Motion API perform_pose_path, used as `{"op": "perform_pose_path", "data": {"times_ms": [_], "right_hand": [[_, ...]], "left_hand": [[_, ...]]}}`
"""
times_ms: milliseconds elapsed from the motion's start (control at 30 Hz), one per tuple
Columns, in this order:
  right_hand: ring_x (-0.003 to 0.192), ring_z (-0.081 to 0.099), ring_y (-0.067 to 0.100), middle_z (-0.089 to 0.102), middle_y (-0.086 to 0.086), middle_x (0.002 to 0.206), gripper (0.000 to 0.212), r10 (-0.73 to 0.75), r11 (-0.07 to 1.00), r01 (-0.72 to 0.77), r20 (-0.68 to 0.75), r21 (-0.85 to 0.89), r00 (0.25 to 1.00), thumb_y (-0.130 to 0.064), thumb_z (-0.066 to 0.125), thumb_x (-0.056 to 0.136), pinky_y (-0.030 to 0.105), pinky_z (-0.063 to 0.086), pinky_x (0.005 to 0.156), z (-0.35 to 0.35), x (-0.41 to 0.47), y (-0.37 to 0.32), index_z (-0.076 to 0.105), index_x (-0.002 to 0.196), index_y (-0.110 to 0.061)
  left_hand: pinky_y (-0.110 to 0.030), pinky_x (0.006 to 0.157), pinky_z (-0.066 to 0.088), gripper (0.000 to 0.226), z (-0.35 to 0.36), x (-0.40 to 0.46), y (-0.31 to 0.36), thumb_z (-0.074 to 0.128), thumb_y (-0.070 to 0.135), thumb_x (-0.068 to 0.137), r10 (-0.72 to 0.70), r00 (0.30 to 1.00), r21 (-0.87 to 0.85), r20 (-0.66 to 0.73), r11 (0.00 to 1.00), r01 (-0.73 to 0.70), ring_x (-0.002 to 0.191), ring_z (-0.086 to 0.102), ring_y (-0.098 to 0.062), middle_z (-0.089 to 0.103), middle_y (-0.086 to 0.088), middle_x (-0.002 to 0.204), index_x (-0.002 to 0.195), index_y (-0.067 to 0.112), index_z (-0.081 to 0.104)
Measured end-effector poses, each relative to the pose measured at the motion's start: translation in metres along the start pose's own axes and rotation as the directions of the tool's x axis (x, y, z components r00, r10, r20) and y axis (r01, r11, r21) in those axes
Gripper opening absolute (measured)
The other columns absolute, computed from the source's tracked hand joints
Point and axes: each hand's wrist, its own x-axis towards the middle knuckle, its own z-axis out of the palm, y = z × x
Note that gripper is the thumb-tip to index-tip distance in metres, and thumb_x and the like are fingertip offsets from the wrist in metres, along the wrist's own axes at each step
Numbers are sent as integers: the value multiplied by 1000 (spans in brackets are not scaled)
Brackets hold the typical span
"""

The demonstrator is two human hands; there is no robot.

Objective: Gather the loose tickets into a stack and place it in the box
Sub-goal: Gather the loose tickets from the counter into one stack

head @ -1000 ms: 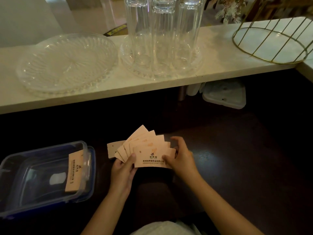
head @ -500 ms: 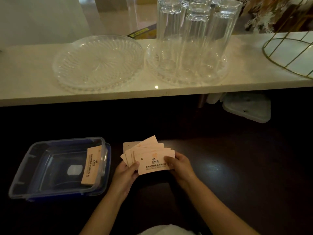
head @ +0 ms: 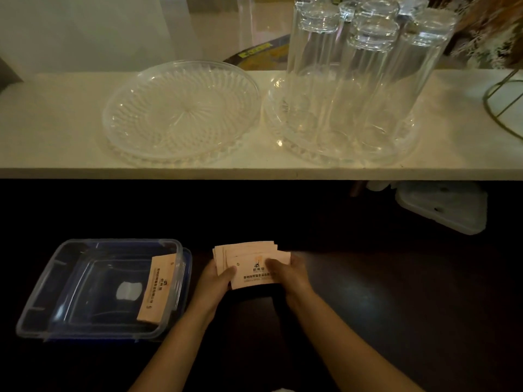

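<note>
Several pale pink tickets [head: 249, 258] with dark print are bunched into a rough stack above the dark table. My left hand [head: 218, 281] grips the stack's left edge, thumb on top. My right hand [head: 288, 274] holds the right edge, thumb on the top ticket. The edges are still slightly offset at the upper left. To the left stands a clear plastic box [head: 70, 281] with a blue base. One more ticket [head: 158, 290] leans upright against the box's right inner wall.
A white shelf [head: 56, 131] runs across above the table, carrying a clear glass plate [head: 181, 114], a tray of upturned tall glasses [head: 356, 80] and a gold wire basket [head: 506, 106]. A white lid [head: 441, 207] lies under the shelf at the right.
The fanned tickets have been squeezed together into a near-square stack between both hands. The view has shifted, so the box and hands appear further right and lower.
</note>
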Motion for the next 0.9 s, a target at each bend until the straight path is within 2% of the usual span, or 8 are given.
{"op": "perform_pose_path", "data": {"times_ms": [133, 233, 367, 467, 567, 667, 767, 900], "right_hand": [[83, 66, 20, 67, 5, 89, 15, 8, 999, -9, -17, -50, 1000, -3, 62, 83, 33, 58, 70, 6, 11, 7, 57, 88, -17], [88, 65, 23, 66, 10, 101, 18, -34, 986, 25, -54, -163, 998, -6, 64, 82, 36, 57, 76, 11, 18, 9, 55, 94, -14], [92, 63, 22, 64, 14, 109, 27, -95, 949, 71, -62, -309, 994, -8, 66, 81, 33, 55, 77, 12, 25, 8, 54, 104, -8], [97, 62, 28, 63, 18, 113, 37, -105, 931, 82, -48, -355, 993, -6, 67, 79, 41, 55, 82, 8, 29, 7, 52, 112, -3], [102, 61, 32, 62, 20, 115, 46, -90, 906, 85, 9, -415, 996, -4, 68, 78, 48, 53, 87, 4, 29, 2, 49, 119, -2], [103, 60, 29, 60, 17, 116, 52, -76, 888, 113, 102, -446, 992, 1, 71, 73, 41, 56, 83, -2, 26, 1, 48, 119, -4], [108, 56, 26, 54, 14, 121, 55, -147, 851, 187, 119, -491, 982, 0, 73, 70, 39, 56, 84, -11, 20, 8, 46, 117, -10], [100, 55, -9, 43, -14, 118, 86, -255, 836, 350, 264, -424, 930, 4, 67, 74, 9, 51, 66, -31, 1, 25, 22, 136, -35]], "left_hand": [[-25, 74, 49, 33, -5, 12, -4, 56, 12, 86, 84, 983, 253, -165, 967, -40, 100, 57, -19, 58, -15, 121, 119, 8, 54], [-38, 93, 45, 35, -9, 20, -7, 64, 18, 81, 130, 953, 438, -275, 899, 4, 112, 50, -28, 49, -16, 124, 113, 7, 56], [-27, 77, 46, 47, -3, 21, -5, 64, 8, 80, 101, 963, 307, -251, 952, -19, 106, 54, -22, 54, -18, 125, 122, 2, 44], [-31, 82, 43, 58, -3, 25, 1, 63, 5, 80, 22, 977, 239, -214, 971, 31, 113, 53, -28, 51, -19, 131, 132, 2, 36], [-34, 84, 47, 50, -8, 28, 6, 65, 2, 78, -95, 984, 182, -150, 976, 122, 105, 57, -26, 56, -18, 126, 125, 4, 46], [-32, 85, 48, 41, -14, 25, 4, 65, 3, 79, -104, 992, 196, -66, 974, 115, 104, 59, -25, 61, -17, 121, 118, 5, 54], [-20, 78, 44, 36, -14, 15, -5, 65, 6, 79, 28, 999, 295, -22, 955, -21, 101, 56, -16, 61, -8, 116, 112, 15, 56], [-18, 87, 44, 55, -10, -4, -21, 62, 2, 80, 111, 992, 264, 61, 956, -124, 118, 50, -15, 55, -1, 122, 128, 16, 40]]}}
